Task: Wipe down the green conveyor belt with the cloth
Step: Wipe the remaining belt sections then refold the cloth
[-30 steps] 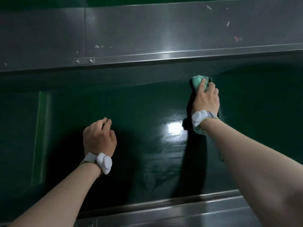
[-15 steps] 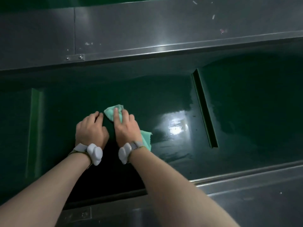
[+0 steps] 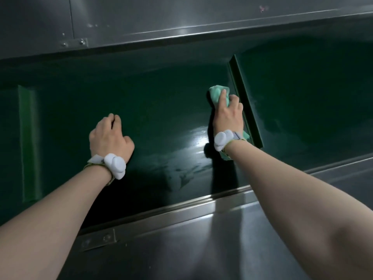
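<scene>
head view, looking down, and the right hand [image 3: 227, 118] is flat on top of the cloth [image 3: 219, 93], pressing it onto the green conveyor belt [image 3: 157, 102]. fingers [image 3: 222, 98] lie close together and stretched forward over the fabric, the index one out longest; no pinch, just a palm-down press. the cloth is a pale mint green, crumpled, bunched in a lump ahead of the fingertips, with another corner of it peeking out by the wrist. it sits on the right half of the belt, just beside a raised dark green cleat [image 3: 245, 102] that runs across the belt at a slant; the hand's outer edge is right up against that cleat.

over to the left hand [image 3: 110, 136], and it's resting on the belt, well apart from the cloth, fingers curled under into a loose fist, holding nothing. both wrists carry a white wristband [image 3: 116, 163] with a rounded bump on it.

the belt itself is deep green and glossy, a bright glare patch [image 3: 197, 138] between the two hands, and pale smeary streaks [image 3: 179, 170] below it. a second cleat [image 3: 28, 142] shows lighter green at far left. grey metal rail [image 3: 181, 217] along the near edge, grey metal panel [image 3: 181, 19] along the far side.
</scene>
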Available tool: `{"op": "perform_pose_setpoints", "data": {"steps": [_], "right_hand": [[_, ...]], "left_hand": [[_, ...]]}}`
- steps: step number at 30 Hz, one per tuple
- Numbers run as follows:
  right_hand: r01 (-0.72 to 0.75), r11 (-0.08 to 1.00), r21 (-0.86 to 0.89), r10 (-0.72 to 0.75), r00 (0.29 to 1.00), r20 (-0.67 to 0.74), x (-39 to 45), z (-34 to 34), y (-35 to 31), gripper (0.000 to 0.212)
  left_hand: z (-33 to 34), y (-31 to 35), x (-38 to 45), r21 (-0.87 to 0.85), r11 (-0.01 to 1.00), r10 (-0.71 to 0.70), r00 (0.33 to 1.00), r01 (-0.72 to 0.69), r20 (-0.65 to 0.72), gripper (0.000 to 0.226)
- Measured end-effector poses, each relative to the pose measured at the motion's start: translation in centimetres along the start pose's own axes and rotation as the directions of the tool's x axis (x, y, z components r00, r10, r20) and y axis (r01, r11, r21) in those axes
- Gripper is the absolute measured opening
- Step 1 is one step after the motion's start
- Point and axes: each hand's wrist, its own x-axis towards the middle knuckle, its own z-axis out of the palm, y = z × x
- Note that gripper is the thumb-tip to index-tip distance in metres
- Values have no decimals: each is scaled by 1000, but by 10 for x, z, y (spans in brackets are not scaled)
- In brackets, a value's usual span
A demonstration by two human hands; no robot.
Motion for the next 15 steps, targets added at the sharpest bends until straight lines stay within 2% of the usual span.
{"op": "perform_pose_setpoints", "data": {"steps": [2,3,6,9,13,15], "right_hand": [[-74,996,43,74,997,-17,-17,8,-36,66],[-53,996,66,54,999,-3,-31,12,-59,67],[118,983,142,-132,987,95,-94,27,-144,67],[324,917,232,-364,919,152,-163,37,-212,60],[479,855,201,-511,844,162,-166,33,-215,58],[442,886,140,-460,875,151,-144,29,-184,63]], "left_hand": [[-3,-5,1,-59,998,19,1000,-19,-9,65],[-7,-7,1,-100,995,27,999,-29,-20,65],[-18,-16,-3,-201,976,62,992,-83,-107,67],[-27,-26,-15,-291,949,45,964,-123,-262,66],[-34,-33,-20,-336,932,30,953,-136,-302,65],[-33,-33,-21,-318,938,41,956,-137,-291,64]]}}
